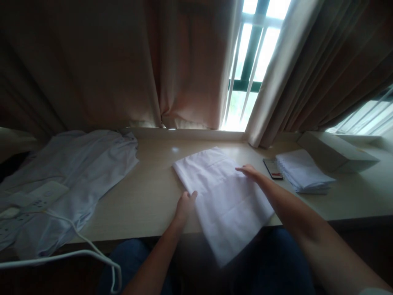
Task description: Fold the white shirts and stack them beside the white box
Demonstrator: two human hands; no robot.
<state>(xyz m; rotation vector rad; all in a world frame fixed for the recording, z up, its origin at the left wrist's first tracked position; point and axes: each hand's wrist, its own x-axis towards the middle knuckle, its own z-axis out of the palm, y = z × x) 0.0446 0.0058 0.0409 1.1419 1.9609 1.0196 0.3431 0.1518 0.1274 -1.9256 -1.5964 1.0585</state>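
Note:
A folded white cloth [224,196] lies at a slant on the desk in front of me, and its near end hangs over the front edge above my lap. Its left edge is pinched in my left hand [186,203], the thumb showing on the near side. My right hand [248,171] grips the cloth's upper right edge, with a finger stretched along the top and the other fingers partly hidden. Faint crease lines run across the cloth.
On the left, a rumpled white cloth [89,164] lies under a white power strip [39,200] with a white cable [76,231]. To the right are a phone [272,169], a stack of folded white cloths [303,170] and a pale box [340,151]. Curtains [190,65] hang behind the desk [129,205].

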